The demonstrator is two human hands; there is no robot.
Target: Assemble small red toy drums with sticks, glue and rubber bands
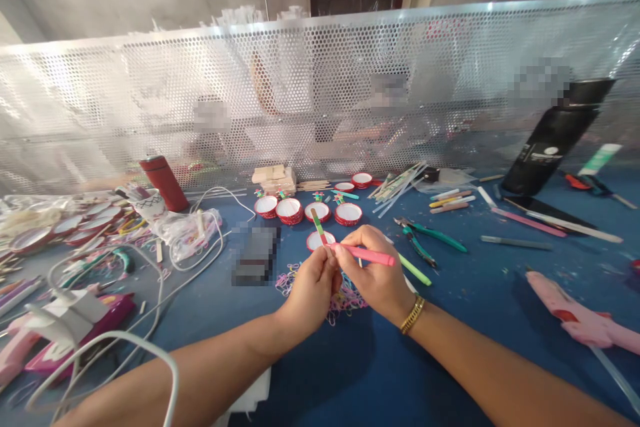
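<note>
My left hand (311, 288) pinches a flat wooden stick (319, 221) that is coloured green and red along its upper part. In my right hand (383, 280) is a pink marker (369, 255), its tip end at the stick just above my left fingertips. The two hands are close together over a pile of colourful rubber bands (345, 301), partly hidden by them. Just behind the stick lies a small round red-rimmed piece with a white face (315, 240). A light green marker (415, 270) rests beside my right hand.
Red-sided round pieces (290, 211) stand ahead in a row. Green-handled pliers (425, 240) and a pink glue gun (575, 313) lie right; a black bottle (553, 140) stands behind. Left are a phone (256, 253), white cables (170, 360) and a red bottle (164, 181). Perforated metal (350, 100) closes the back.
</note>
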